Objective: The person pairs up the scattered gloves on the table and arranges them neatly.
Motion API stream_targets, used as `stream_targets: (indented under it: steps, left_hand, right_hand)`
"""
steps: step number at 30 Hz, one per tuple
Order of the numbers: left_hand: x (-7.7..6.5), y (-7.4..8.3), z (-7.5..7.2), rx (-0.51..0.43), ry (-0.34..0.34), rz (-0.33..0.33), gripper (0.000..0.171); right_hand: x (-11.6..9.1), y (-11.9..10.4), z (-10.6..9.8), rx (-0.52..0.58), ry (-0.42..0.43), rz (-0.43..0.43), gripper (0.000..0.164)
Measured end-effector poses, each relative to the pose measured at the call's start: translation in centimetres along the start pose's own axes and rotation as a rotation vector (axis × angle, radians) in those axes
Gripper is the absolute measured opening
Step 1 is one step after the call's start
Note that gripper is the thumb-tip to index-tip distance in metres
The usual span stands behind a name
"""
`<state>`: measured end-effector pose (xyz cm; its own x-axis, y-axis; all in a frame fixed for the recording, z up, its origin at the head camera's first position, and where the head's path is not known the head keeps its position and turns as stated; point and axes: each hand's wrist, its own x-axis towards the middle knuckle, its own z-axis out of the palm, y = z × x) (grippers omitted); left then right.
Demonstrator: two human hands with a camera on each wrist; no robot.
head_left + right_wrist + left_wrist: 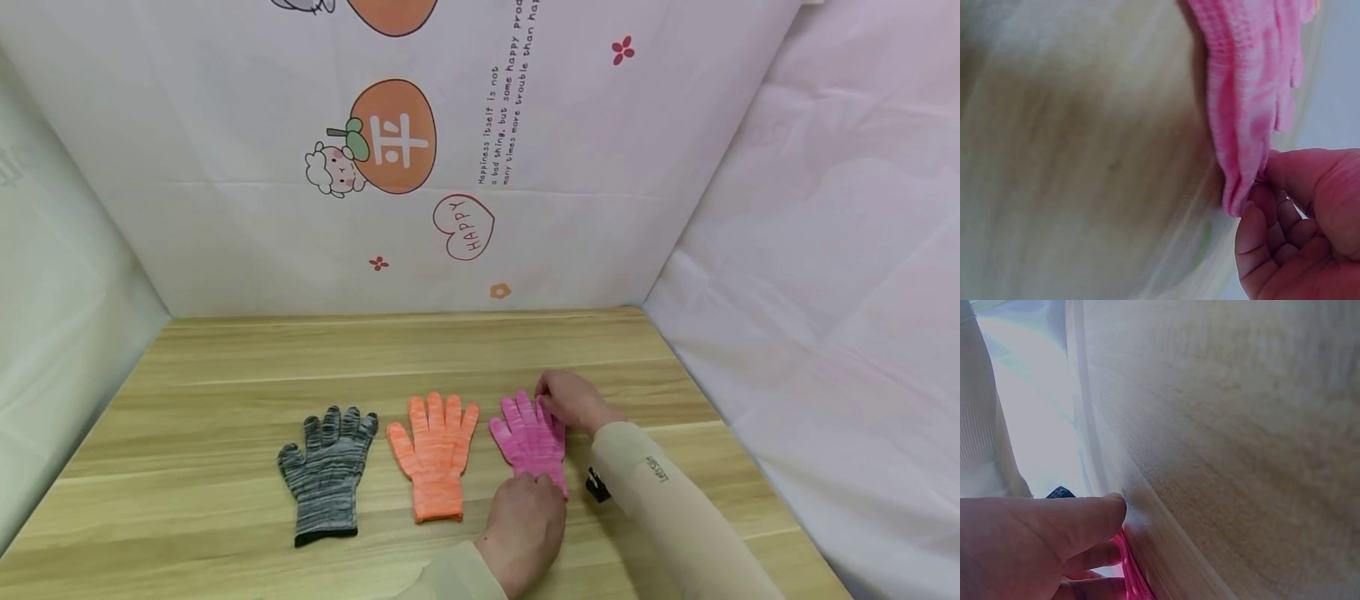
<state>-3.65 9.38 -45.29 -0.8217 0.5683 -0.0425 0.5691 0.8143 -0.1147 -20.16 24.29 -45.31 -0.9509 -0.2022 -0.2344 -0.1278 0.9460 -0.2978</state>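
Observation:
A pink knit glove [536, 448] lies on the wooden table with its fingers pointing away from me. My left hand [525, 527] is at its cuff, fingers curled, and in the left wrist view the fingertips meet the pink edge [1133, 570] below the thumb. At the glove's far right side, my right hand [576, 402] pinches the end of one glove finger between thumb and fingertips. The right wrist view shows that pink glove finger [1235, 131] close up. To the left lie an orange glove [437, 458] and a grey-and-black striped glove [327, 483], both spread flat.
A small black item [597, 485] sits beside the right sleeve [660, 492], partly covered by it. White printed cloth [562, 250] walls the wooden table [247, 358] at the back and both sides.

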Motion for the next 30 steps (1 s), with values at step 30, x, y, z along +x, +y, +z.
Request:
stream_targets:
  steps: [30]
  left_hand:
    - [0.0, -0.1, 0.1, -0.010, 0.040, 0.016, 0.022]
  right_hand:
    - [-1.0, 0.1, 0.2, 0.004, -0.035, -0.104, 0.017]
